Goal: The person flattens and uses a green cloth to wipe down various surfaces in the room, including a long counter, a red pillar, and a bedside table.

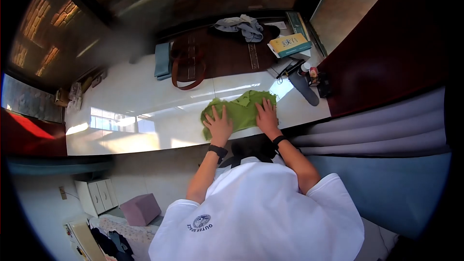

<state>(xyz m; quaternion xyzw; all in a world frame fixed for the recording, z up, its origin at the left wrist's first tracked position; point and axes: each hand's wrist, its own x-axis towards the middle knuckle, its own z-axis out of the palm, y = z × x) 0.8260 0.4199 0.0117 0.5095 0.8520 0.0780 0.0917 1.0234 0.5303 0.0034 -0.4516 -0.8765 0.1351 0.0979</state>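
Our left hand (220, 125) and right hand (268, 120) rest side by side on the green cloth (244, 114), near the front edge of the table (128, 97), fingers (224, 112) splayed, clutching nothing. Even, flat pressure suits us here, coaxing creases outward. The cloth looks soft and rumpled, its border frayed; the white tabletop gleams hard and smooth.

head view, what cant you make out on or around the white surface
All in the head view:
White surface beneath the green cloth: covered by it.
Cloth under the left hand and right hand: hidden by them.
Small print on the yellow-and-teal box: too small to read.
Dark background at upper left: blurred.
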